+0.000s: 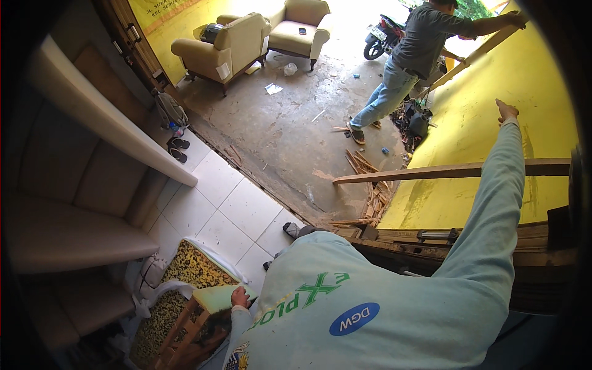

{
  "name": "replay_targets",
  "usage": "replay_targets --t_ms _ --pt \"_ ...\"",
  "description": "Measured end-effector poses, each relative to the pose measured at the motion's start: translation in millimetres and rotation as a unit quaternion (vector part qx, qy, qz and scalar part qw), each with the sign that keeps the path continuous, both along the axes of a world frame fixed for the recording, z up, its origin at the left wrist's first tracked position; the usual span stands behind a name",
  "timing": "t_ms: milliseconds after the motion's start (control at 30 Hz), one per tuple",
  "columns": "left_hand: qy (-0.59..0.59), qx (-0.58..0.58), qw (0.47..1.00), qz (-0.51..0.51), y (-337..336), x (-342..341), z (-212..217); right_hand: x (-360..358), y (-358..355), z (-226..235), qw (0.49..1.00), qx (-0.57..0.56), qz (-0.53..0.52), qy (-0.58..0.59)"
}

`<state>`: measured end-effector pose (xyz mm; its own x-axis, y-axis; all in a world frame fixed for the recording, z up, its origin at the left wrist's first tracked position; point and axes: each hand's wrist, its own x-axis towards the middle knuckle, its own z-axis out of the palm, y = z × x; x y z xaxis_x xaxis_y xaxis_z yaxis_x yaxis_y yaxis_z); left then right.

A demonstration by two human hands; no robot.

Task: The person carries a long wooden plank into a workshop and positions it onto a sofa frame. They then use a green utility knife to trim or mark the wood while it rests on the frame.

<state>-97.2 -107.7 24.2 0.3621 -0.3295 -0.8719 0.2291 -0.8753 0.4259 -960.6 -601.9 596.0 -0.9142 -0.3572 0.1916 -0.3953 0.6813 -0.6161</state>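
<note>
My right arm stretches far out to the right. At its end my right hand is in the air before the yellow wall, a finger extended, holding nothing. Low at my left side, my left hand has its fingers curled beside the pale foam edge of a wooden-framed piece. Whatever those fingers grip, if anything, is hidden. Next to it lies a yellow-and-black patterned cushion with white cloth around it.
Ahead, another person holds a long wooden plank against the wall. A wooden beam slants nearby, above splintered wood. Two beige armchairs stand far off, near a motorbike. At left is a brown sofa.
</note>
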Motion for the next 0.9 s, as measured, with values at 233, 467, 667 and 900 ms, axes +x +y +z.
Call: replay_targets --t_ms 233,467,667,900 --pt "0.015 -0.006 0.999 -0.032 3.7 -3.3 -2.7 -2.8 -16.0 18.5 0.998 0.031 0.021 0.042" --pt "0.019 0.006 1.000 -0.006 2.5 -1.4 -1.5 23.6 -33.5 26.4 0.997 0.044 0.045 0.046" --pt "-0.011 -0.001 1.000 0.003 -12.7 -5.5 6.3 16.5 -44.0 24.9 0.996 0.034 0.054 0.060" --pt "-0.004 -0.018 1.000 0.023 2.0 -8.8 1.9 25.2 -53.9 18.3 0.995 0.031 0.045 0.082"
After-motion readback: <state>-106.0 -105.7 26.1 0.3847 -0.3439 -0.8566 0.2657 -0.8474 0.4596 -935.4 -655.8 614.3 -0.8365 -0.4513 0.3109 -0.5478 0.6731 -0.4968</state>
